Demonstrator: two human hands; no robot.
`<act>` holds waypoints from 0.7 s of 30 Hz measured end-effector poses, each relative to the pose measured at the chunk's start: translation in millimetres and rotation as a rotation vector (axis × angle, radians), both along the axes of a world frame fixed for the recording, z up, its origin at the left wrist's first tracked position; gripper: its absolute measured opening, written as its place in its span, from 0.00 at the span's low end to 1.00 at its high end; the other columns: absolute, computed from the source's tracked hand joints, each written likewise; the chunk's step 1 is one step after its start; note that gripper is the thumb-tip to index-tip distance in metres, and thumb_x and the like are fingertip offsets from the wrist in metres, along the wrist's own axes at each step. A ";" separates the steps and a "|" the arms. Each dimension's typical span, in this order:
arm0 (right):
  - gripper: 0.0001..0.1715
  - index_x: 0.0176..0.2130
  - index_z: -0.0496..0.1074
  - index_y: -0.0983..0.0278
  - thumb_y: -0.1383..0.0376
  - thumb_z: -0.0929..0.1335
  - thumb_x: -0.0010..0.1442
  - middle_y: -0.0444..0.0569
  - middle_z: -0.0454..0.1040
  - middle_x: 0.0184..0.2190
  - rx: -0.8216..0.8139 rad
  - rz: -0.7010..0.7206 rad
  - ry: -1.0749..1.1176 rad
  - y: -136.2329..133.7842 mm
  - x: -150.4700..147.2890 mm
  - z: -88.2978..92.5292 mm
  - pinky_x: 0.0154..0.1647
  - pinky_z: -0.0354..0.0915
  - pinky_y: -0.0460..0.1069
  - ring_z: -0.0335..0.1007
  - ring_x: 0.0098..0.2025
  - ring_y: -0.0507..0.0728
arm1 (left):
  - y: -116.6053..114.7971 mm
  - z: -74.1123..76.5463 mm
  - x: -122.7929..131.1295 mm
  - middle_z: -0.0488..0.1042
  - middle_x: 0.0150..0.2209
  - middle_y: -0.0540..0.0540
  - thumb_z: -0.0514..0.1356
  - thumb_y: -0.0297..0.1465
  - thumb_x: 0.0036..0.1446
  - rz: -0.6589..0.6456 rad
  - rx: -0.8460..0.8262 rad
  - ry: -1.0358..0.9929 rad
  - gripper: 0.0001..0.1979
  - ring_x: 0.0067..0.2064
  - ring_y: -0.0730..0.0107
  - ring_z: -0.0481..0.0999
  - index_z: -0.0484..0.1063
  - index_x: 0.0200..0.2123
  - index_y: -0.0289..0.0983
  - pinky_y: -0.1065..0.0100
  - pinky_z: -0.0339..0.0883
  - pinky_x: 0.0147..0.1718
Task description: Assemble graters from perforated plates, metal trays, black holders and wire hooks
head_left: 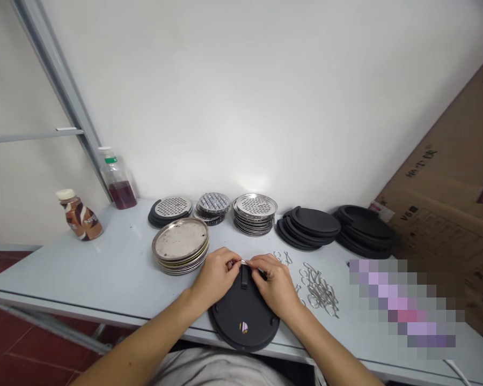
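Observation:
My left hand (215, 276) and my right hand (274, 285) meet above a round black plastic disc (243, 321), which lies flat at the table's front edge. Their fingertips pinch a small bent metal clip (243, 262) at the top of the disc's raised black tab (244, 276). My fingers partly hide the clip and the tab. A loose pile of similar metal clips (320, 289) lies to the right of my right hand. To the left of my left hand stands a stack of shallow steel pans (180, 245).
Along the wall stand stacks of perforated steel discs (254, 213) and black round discs (308, 228). A brown drink bottle (79, 214) and a plastic jar (117, 179) with dark red liquid stand at the far left. A large cardboard box (438, 177) leans at the right.

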State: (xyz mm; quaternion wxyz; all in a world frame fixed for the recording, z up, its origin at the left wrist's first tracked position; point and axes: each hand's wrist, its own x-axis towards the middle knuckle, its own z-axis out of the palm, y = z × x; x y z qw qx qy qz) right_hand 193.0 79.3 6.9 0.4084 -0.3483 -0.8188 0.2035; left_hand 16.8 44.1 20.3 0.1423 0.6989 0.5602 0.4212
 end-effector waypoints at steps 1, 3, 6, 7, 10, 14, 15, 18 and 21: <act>0.18 0.39 0.80 0.59 0.77 0.66 0.58 0.48 0.80 0.35 0.001 0.003 -0.001 0.1 0.0 -0.4 0.44 0.69 0.55 0.73 0.40 0.59 | -0.3 -0.2 -0.2 0.76 0.31 0.48 0.60 0.22 0.57 -0.001 0.004 -0.004 0.09 0.28 0.72 0.71 0.79 0.36 0.37 0.71 0.65 0.31; 0.19 0.39 0.80 0.59 0.77 0.65 0.57 0.48 0.80 0.35 0.001 0.009 -0.001 0.4 0.1 -1.2 0.45 0.69 0.55 0.73 0.40 0.59 | -1.2 -0.3 -0.6 0.78 0.32 0.49 0.60 0.22 0.57 -0.003 0.014 -0.011 0.09 0.28 0.72 0.72 0.79 0.38 0.38 0.71 0.66 0.32; 0.20 0.40 0.80 0.59 0.78 0.65 0.56 0.48 0.80 0.36 0.000 0.016 -0.001 0.4 0.1 -2.0 0.45 0.69 0.55 0.72 0.40 0.59 | -2.3 -0.4 -1.0 0.79 0.31 0.49 0.60 0.22 0.57 -0.005 0.021 -0.014 0.09 0.29 0.71 0.74 0.79 0.36 0.38 0.71 0.66 0.33; 0.20 0.40 0.80 0.59 0.78 0.65 0.56 0.48 0.80 0.36 0.001 0.018 -0.003 0.3 0.0 -2.1 0.45 0.69 0.55 0.72 0.40 0.59 | -2.5 -0.6 -1.1 0.79 0.31 0.49 0.60 0.22 0.57 -0.007 0.022 -0.014 0.09 0.29 0.71 0.74 0.79 0.36 0.38 0.71 0.67 0.33; 0.20 0.39 0.80 0.59 0.77 0.65 0.56 0.49 0.80 0.36 0.008 0.014 -0.012 -0.3 -0.4 -1.9 0.45 0.69 0.55 0.72 0.40 0.59 | -2.6 -1.1 -1.6 0.80 0.32 0.48 0.60 0.21 0.56 -0.017 0.025 -0.008 0.09 0.31 0.70 0.76 0.79 0.35 0.38 0.71 0.68 0.35; 0.20 0.39 0.80 0.59 0.77 0.64 0.56 0.49 0.80 0.36 0.010 0.005 -0.016 -0.9 -1.1 -0.9 0.45 0.69 0.55 0.72 0.40 0.59 | -1.1 -0.8 -1.2 0.81 0.33 0.47 0.59 0.20 0.56 -0.016 0.026 0.007 0.10 0.34 0.68 0.77 0.79 0.34 0.37 0.70 0.69 0.37; 0.20 0.40 0.80 0.59 0.77 0.64 0.56 0.49 0.80 0.36 0.008 0.006 -0.016 -1.0 -1.3 -0.6 0.45 0.69 0.55 0.73 0.40 0.59 | -0.5 -0.5 -0.9 0.81 0.33 0.47 0.59 0.20 0.56 -0.010 0.023 0.011 0.10 0.33 0.68 0.77 0.79 0.34 0.37 0.69 0.69 0.36; 0.20 0.39 0.80 0.59 0.77 0.64 0.56 0.48 0.80 0.36 0.005 0.005 -0.020 -1.0 -1.7 -0.1 0.45 0.69 0.54 0.73 0.41 0.59 | 0.8 0.3 0.5 0.81 0.31 0.47 0.59 0.20 0.55 0.009 0.009 0.028 0.10 0.32 0.67 0.77 0.79 0.33 0.37 0.69 0.68 0.34; 0.20 0.38 0.80 0.59 0.78 0.64 0.56 0.48 0.79 0.35 0.009 0.003 -0.033 -1.4 -1.9 0.2 0.45 0.69 0.54 0.73 0.40 0.59 | 0.8 0.9 1.7 0.81 0.32 0.46 0.59 0.20 0.53 0.025 0.001 0.040 0.10 0.32 0.66 0.78 0.80 0.32 0.37 0.68 0.69 0.34</act>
